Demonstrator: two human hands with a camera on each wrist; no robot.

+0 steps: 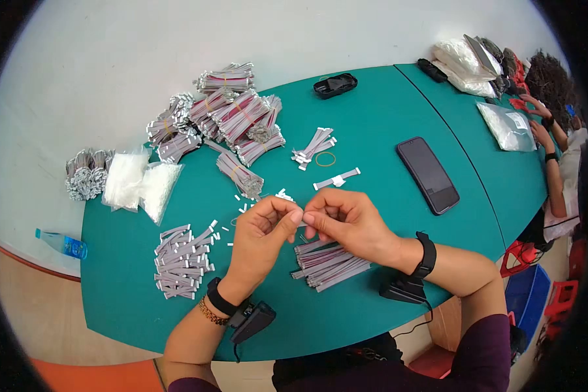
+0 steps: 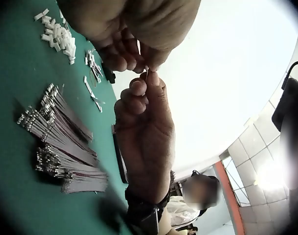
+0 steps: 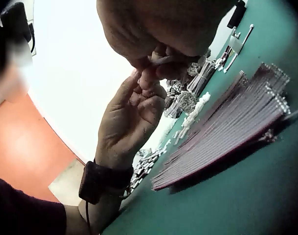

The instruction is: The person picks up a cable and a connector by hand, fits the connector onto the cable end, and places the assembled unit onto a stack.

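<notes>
Over the green table, my left hand (image 1: pixel 255 238) and right hand (image 1: pixel 353 225) meet fingertip to fingertip. Both pinch a thin ribbon cable (image 1: pixel 301 223), mostly hidden by the fingers; I cannot tell what is on its ends. Below my right hand lies a stack of grey ribbon cables (image 1: pixel 330 266) with bare metal tips, seen closer in the right wrist view. Small white connector housings (image 2: pixel 58 38) form a loose pile beyond the hands. Left of my left hand, cables with white ends (image 1: pixel 181 264) lie in a heap.
Banded cable bundles (image 1: pixel 238 117) are piled at the back left, beside plastic bags (image 1: pixel 127 179) of white parts. A phone (image 1: pixel 428 175) lies right, a black case (image 1: pixel 335 85) behind. Several cables (image 1: pixel 315 147) lie by a rubber band (image 1: pixel 325 159). Another person's hands (image 1: pixel 540 124) work far right.
</notes>
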